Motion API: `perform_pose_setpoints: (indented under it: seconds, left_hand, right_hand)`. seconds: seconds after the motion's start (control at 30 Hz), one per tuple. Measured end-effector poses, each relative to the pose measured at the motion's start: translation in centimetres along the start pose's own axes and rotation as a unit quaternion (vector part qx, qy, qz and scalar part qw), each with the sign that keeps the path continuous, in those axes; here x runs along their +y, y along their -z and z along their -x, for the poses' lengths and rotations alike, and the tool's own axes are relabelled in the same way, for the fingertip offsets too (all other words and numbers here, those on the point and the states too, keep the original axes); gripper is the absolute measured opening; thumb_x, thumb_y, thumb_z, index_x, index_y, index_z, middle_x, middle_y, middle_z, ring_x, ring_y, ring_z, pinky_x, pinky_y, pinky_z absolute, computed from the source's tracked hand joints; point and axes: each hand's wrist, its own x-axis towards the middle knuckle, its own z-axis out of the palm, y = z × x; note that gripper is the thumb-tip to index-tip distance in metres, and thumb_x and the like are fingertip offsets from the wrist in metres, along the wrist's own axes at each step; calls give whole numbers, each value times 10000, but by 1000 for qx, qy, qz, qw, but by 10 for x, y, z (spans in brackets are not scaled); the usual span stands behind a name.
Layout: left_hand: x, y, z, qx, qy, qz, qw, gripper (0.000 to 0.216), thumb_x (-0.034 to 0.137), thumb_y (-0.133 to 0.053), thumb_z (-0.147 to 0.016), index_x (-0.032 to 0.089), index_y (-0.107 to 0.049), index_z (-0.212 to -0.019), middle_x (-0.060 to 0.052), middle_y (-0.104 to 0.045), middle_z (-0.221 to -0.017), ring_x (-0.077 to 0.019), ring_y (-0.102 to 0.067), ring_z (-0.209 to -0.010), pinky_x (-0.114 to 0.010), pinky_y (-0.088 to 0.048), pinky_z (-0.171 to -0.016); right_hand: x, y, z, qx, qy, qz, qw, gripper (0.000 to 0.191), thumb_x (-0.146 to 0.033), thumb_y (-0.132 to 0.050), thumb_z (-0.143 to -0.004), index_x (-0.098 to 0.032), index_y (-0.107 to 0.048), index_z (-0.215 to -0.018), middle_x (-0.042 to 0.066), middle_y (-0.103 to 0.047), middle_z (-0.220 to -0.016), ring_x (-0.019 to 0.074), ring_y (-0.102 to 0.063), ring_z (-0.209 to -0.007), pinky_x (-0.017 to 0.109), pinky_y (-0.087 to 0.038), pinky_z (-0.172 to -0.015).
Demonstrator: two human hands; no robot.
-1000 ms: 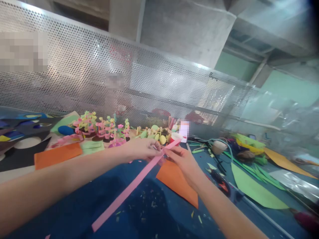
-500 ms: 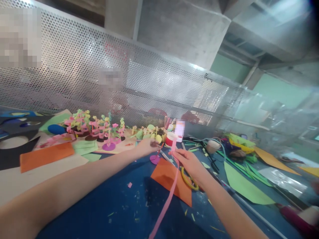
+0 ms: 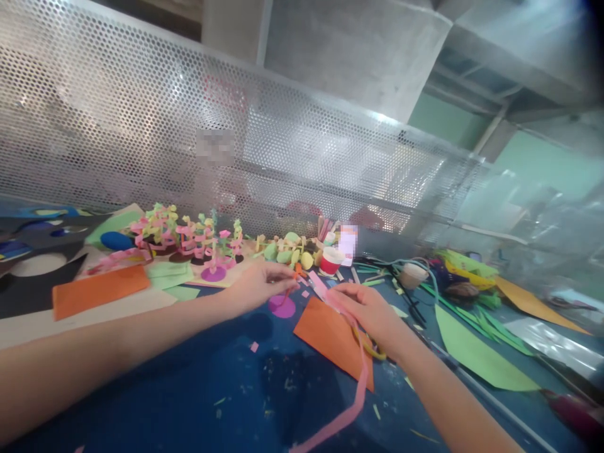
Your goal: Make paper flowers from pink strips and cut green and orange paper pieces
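Note:
My left hand (image 3: 257, 283) is closed in a pinch on a thin orange stem (image 3: 299, 274) with a purple disc (image 3: 283, 307) as its base; the disc tilts near the table. Between the thumb and fingers of my right hand (image 3: 365, 308) is a long pink paper strip (image 3: 361, 384). Its short free end points up toward the stem, a small gap away, and the long tail hangs down to the blue table. Under my right hand lie an orange paper sheet (image 3: 330, 340) and a yellow ring-like handle (image 3: 376, 353), partly covered by the hand.
Several pink and yellow curled-paper pieces (image 3: 189, 239) on round bases stand at the left rear. A red and white cup (image 3: 331, 260) is behind my hands. Green sheets (image 3: 481, 352), a yellow basket (image 3: 472, 275) and a paper cup (image 3: 412, 275) lie right. A perforated metal screen (image 3: 302, 157) runs behind.
The stem with the purple disc has tilted and shifted left in my left hand. My right hand has lowered the strip's upper end toward the stem, and the strip's tail has swung right.

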Motion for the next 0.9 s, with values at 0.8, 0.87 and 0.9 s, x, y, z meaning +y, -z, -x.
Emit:
perform_pose_setpoints:
  seconds: [0.8,0.87,0.9]
  left_hand:
    - [-17,6,83,45,138,51,988,272,402,-649,-710,196,-692,-883,-14,-696,-814,-157,-623,-712,-249,-495,-649]
    - [-16,7,83,72,126,50,988,243,384,-656,-706,217,-695,-879,-8,-699,-890,-173,-626,-813,-277,-497,-754]
    - [-15,7,83,81,125,49,988,239,384,-651,-711,220,-693,-879,-10,-697,-905,-180,-625,-833,-290,-496,-774]
  right_hand:
    - [9,-51,31,-80,61,253,962,214,-368,-544,-806,-234,-695,-875,32,-676,-852,174,-595,-713,274,-438,-635]
    - [7,-32,31,-50,48,257,964,250,-385,-518,-819,-228,-681,-925,33,-688,-876,171,-612,-726,269,-455,-655]
    - [8,-19,30,-28,32,265,963,260,-389,-495,-829,-222,-673,-919,34,-693,-873,171,-620,-725,268,-460,-659]
